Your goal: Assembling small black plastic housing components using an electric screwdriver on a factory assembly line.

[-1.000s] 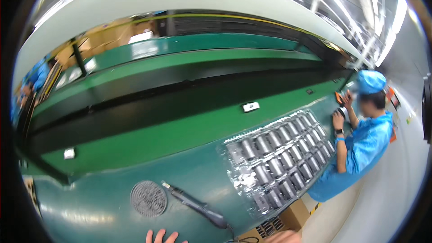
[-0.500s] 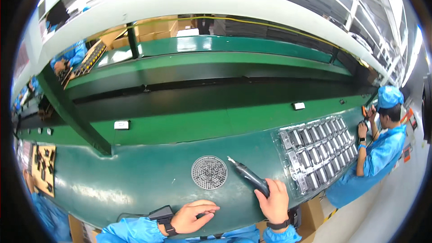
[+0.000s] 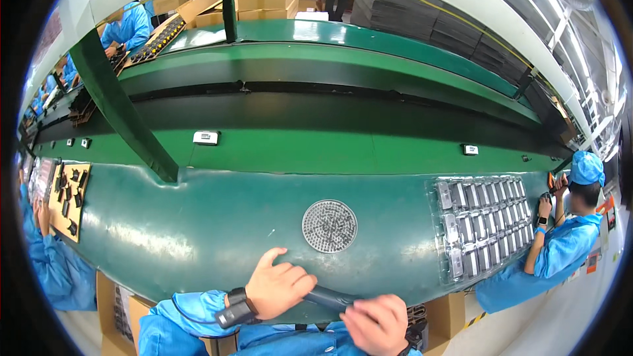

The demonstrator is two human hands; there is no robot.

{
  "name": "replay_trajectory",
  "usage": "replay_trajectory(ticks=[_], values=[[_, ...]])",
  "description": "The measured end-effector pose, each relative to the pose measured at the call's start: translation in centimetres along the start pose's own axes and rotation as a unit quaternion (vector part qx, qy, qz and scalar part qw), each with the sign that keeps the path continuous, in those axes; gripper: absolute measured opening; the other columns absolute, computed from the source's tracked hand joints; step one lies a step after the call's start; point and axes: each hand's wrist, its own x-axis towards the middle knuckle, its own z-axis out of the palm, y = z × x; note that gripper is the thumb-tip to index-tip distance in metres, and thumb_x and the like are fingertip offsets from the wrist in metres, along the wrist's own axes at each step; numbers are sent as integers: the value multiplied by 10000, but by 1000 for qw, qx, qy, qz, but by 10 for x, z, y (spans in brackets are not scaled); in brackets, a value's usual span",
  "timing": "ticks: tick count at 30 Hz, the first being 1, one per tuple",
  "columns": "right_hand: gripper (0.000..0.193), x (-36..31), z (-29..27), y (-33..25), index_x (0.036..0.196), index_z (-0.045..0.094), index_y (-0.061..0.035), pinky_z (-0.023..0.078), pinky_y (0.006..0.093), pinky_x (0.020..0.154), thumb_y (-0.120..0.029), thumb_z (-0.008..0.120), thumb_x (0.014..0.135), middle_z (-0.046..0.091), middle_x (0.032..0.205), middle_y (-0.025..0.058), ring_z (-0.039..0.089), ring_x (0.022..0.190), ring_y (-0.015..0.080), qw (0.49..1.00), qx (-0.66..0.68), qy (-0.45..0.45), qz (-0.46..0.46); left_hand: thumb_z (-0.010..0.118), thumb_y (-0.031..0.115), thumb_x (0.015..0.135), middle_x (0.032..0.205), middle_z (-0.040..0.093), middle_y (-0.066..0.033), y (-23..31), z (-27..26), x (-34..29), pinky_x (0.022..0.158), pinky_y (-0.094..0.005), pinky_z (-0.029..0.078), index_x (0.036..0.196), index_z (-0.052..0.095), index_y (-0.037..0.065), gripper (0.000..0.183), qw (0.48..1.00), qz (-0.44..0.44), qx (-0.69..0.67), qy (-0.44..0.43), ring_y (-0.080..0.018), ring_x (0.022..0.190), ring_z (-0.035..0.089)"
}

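Observation:
A dark grey electric screwdriver [image 3: 328,299] lies slantwise between my two hands, close to the near table edge. My left hand [image 3: 279,288] is curled about its front end, with the index finger stretched out and the tip hidden. Over the back end, my right hand [image 3: 378,323] is closed, its fingers slightly blurred. A round plate with many small dark parts or holes [image 3: 330,226] rests on the green table [image 3: 217,224], just beyond my hands.
Clear trays of black-and-white devices [image 3: 484,227] sit at right, beside a co-worker in blue [image 3: 560,240]. At far left, another person's hands are by a board with black parts [image 3: 69,201]. Beyond the table runs a green ledge [image 3: 316,151] with small white boxes; a dark post [image 3: 122,105] stands left.
The screwdriver has come back toward me, from beside the round plate to between my hands. My left hand has closed on its front end. The whole view has shifted.

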Motion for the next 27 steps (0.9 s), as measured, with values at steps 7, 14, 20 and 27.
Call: replay_trajectory(ticks=[7,14,20,27], values=[[488,-43,51,-18,1158,714,-21,565,418,828,-193,884,734,712,978,156,699,899,345,827,177,-273,458,814,246,770,882,657,25,3,-13,7,999,-397,436,1033,664,183,309,978,-66,-196,40,-178,888,671],[482,-44,72,10,1156,559,-84,397,564,1088,-330,828,841,627,1186,135,561,1207,347,789,560,161,195,835,302,761,1251,577,-105,12,-8,23,1078,-475,402,1381,536,106,715,970,-5,-241,-11,-295,1218,554],[261,-71,39,30,1118,590,-164,398,480,995,-325,724,962,618,1019,15,552,933,204,562,707,321,287,924,484,646,1542,364,-269,-42,11,41,1192,-555,277,1595,192,-22,1301,969,-152,-186,57,-438,1442,357],[235,-78,36,56,1106,592,-157,384,417,940,-320,702,978,539,946,-14,483,888,184,438,762,359,314,937,382,634,1480,464,-261,-59,40,79,1175,-541,325,1606,145,-11,1314,970,-124,-206,45,-406,1377,466]])
